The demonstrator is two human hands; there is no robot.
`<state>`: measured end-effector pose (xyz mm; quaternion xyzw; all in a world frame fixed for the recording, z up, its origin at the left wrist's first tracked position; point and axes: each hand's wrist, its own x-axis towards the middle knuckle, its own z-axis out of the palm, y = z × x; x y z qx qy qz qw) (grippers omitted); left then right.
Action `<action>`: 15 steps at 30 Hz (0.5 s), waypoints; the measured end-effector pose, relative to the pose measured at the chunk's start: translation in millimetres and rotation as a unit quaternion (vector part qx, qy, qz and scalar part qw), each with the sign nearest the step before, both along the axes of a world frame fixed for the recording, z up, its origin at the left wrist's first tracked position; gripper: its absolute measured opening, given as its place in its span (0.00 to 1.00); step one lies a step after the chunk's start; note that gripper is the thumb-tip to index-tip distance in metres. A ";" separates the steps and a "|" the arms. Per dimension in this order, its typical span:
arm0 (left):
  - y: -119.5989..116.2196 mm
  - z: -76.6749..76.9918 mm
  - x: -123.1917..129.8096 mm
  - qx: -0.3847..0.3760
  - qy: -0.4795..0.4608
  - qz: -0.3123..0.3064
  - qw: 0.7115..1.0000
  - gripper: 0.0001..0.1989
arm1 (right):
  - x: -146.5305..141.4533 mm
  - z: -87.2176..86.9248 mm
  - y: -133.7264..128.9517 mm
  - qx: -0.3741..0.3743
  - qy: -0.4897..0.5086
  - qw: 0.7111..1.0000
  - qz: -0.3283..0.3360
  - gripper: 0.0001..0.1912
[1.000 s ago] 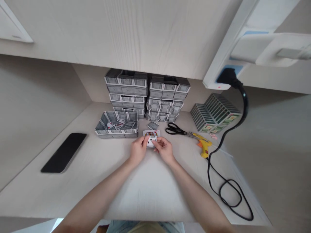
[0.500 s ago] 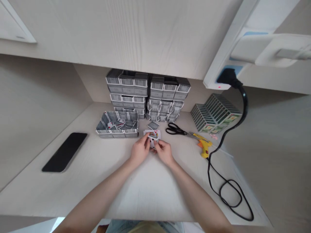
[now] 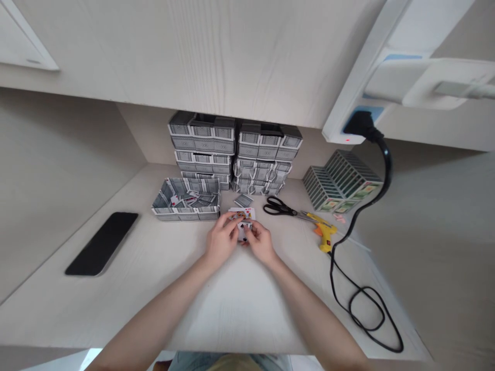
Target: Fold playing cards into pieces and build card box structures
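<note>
Between my two hands, near the middle of the desk, is a playing card (image 3: 242, 233) with black pips, face up. My left hand (image 3: 221, 238) is closed on its left side, fingers reaching over the upper edge. On the right side, my right hand (image 3: 260, 241) pinches it with thumb and fingers. Just behind the held card, other face-up playing cards (image 3: 249, 212) lie on the desk, partly covered by my fingers. A little farther back rests a grey-backed card piece (image 3: 243, 200). Whether the held card is single or several together is hidden.
An open box made of cards (image 3: 186, 213) holds loose card pieces, left of my hands. Stacked card boxes (image 3: 266, 149) stand behind. Black scissors (image 3: 279, 206), a yellow glue gun (image 3: 327, 234) with a looping cord and green-striped boxes (image 3: 340, 180) are right; a phone (image 3: 102, 243) lies left.
My left fingers have shifted over the card's upper edge, and the card is tipped slightly lower, showing more of its face. My right hand keeps its pinch.
</note>
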<state>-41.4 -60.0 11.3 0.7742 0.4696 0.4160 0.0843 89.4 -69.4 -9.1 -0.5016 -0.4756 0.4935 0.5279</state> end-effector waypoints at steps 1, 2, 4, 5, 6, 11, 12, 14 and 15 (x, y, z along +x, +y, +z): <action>0.6 -0.4 -0.3 0.009 0.006 0.003 1.000 0.14 | 0.4 1.6 -0.7 -0.006 0.007 1.000 0.009 0.19; 1.3 -0.7 -0.6 0.014 0.015 0.004 1.000 0.13 | 1.1 3.9 -1.4 -0.012 0.017 1.000 0.020 0.18; 2.8 -0.9 -1.2 0.020 0.032 0.005 0.999 0.11 | 3.4 9.5 -2.6 -0.025 0.048 0.998 0.043 0.18; 3.4 -0.6 -1.4 0.022 0.038 0.005 0.999 0.11 | 5.0 12.5 -3.0 -0.031 0.068 0.996 0.056 0.17; 3.8 -0.1 -1.6 0.024 0.042 0.005 0.999 0.10 | 6.7 15.4 -3.2 -0.036 0.092 0.993 0.067 0.17; 3.5 3.5 -2.4 0.024 0.032 -0.004 0.999 0.09 | 12.6 22.8 -3.2 -0.078 0.222 0.962 0.140 0.16; 3.3 4.1 -2.6 0.021 0.028 -0.008 0.999 0.09 | 12.7 23.0 -3.1 -0.091 0.237 0.955 0.156 0.17; 3.0 4.9 -2.8 0.019 0.016 -0.017 1.000 0.08 | 12.1 23.0 -3.1 -0.112 0.251 0.945 0.180 0.17; 2.9 5.1 -2.8 0.020 0.008 -0.023 0.999 0.08 | 11.6 23.1 -3.1 -0.117 0.253 0.942 0.185 0.17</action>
